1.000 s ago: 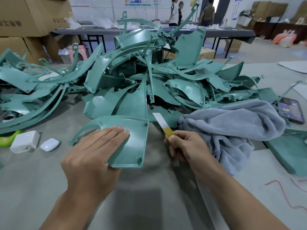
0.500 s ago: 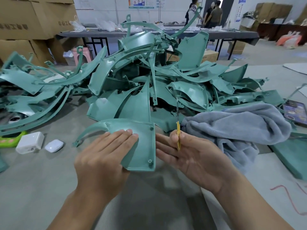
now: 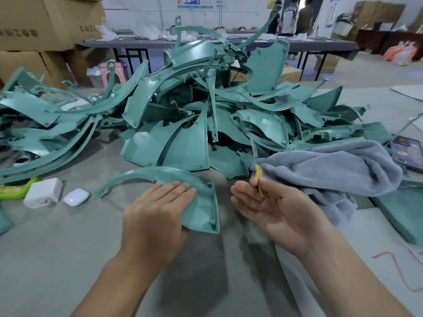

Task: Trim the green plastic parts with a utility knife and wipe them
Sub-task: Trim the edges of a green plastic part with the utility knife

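A curved green plastic part point(image 3: 201, 202) lies flat on the grey work surface just in front of me. My left hand point(image 3: 158, 209) rests on it with straight fingers, pressing it down. To its right, my right hand point(image 3: 272, 207) is turned palm up and pinches a thin utility knife point(image 3: 257, 170) with a yellow handle between thumb and fingers; the blade stands edge-on, pointing up and away. A grey cloth point(image 3: 332, 170) lies bunched right behind that hand. A big heap of green plastic parts point(image 3: 206, 115) fills the middle of the surface.
A white charger block point(image 3: 43, 192) and a white earbud case point(image 3: 76, 197) lie at the left, beside a bright green item point(image 3: 13, 191). A phone point(image 3: 406, 154) lies at the far right. Cardboard boxes point(image 3: 34, 24), a long table point(image 3: 206, 43) and people stand behind.
My right hand turned from palm down to palm up, swinging the knife blade from flat to edge-on. The left hand stayed on the green part.
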`<state>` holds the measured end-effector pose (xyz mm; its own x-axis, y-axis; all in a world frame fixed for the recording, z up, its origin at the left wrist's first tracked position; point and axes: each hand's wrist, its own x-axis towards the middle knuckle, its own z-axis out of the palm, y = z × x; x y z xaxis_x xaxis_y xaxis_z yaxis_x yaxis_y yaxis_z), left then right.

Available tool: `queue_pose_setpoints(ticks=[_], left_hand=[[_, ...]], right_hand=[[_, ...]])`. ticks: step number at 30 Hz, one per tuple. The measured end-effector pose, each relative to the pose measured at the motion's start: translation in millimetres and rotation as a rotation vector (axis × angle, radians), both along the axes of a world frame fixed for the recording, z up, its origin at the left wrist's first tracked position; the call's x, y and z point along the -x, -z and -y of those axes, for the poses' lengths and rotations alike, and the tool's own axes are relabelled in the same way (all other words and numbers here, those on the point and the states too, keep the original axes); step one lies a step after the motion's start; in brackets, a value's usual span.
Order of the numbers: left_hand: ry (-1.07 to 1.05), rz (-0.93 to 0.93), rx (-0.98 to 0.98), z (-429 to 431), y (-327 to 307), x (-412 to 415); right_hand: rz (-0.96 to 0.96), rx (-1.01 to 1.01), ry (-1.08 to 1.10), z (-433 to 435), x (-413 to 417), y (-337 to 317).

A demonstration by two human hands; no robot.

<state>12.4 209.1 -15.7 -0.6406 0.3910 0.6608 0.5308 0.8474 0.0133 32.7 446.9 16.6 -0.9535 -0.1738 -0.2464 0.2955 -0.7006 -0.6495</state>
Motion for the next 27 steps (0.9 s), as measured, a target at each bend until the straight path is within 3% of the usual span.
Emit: queue_pose_setpoints(ticks=[7, 9, 13, 17, 19, 22, 24, 27], left_hand=[[0.136, 0.169, -0.106, -16, -3, -2], [0.190, 0.181, -0.225, -16, -4, -2], [0.047, 0.173, -0.542, -10, -6, 0], [0.053, 0.230, -0.536, -7, 3, 9], [0.055, 0.159, -0.502, -7, 4, 9], [-0.084, -0.111, -0.359, -9, 1, 5], [-0.051, -0.250, -0.311, -11, 1, 2], [0.036, -0.161, -0.428, -10, -2, 1]], right_hand=[[-0.035, -0.290, -0.094, 22, -4, 9], [-0.021, -0.314, -0.040, 25, -4, 10], [-0.045, -0.308, 0.002, 20, -4, 7], [-0.123, -0.318, -0.007, 19, -4, 7], [-0.162, -0.395, 0.048, 22, -4, 9], [-0.269, -0.557, 0.205, 22, -2, 13], [-0.349, -0.686, 0.280, 21, -1, 14], [-0.490, -0.945, 0.327, 21, -1, 15]])
